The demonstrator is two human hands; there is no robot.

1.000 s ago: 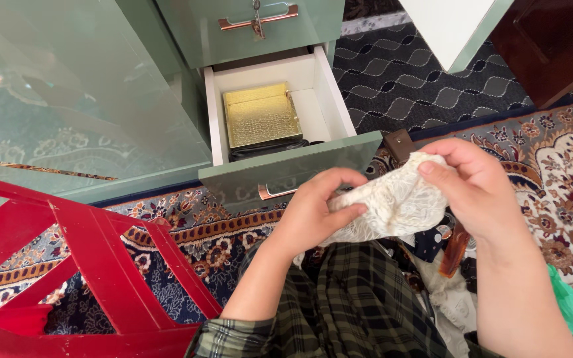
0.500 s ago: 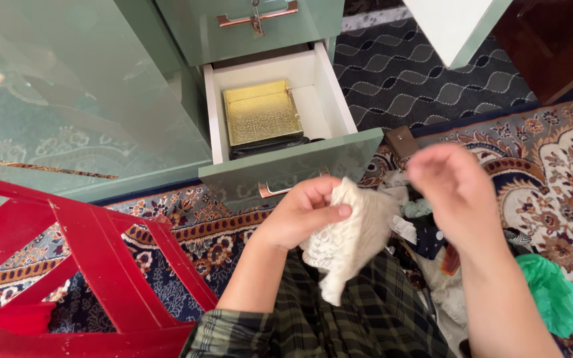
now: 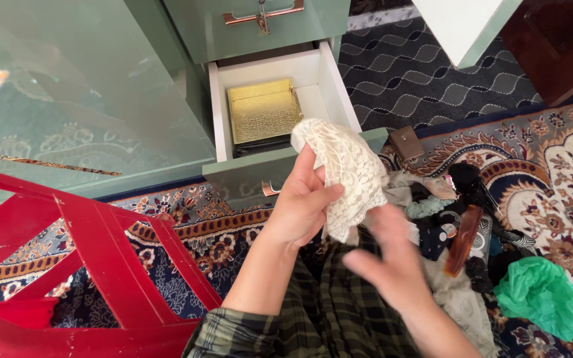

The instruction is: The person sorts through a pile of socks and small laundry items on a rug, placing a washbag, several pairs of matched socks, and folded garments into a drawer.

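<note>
Lace in a cream colour, a small crocheted cloth (image 3: pixel 343 169), hangs bunched from the left hand (image 3: pixel 303 202), pinched between thumb and fingers and lifted just in front of the open drawer (image 3: pixel 329 83). Held from its upper part, the cloth droops freely, so its full shape stays folded in on itself and cannot be read. The right hand (image 3: pixel 392 262) is below it, apart from the cloth, open and gripping nothing; it is blurred, so the fingers are hard to separate.

In the drawer a flat gold box (image 3: pixel 263 109) lies against the left side, leaving the white floor beside it bare. Something dark lies under the box's front edge, mostly hidden by the drawer front. The handle there is half covered by the left hand.

To the right, a heap of small things rests on the patterned rug (image 3: pixel 565 159): a brown hair clip (image 3: pixel 462 240), dark fabric pieces, a green bag (image 3: pixel 542 298). The red plastic chair (image 3: pixel 94 252) at the left is cut off by the picture's edge.
</note>
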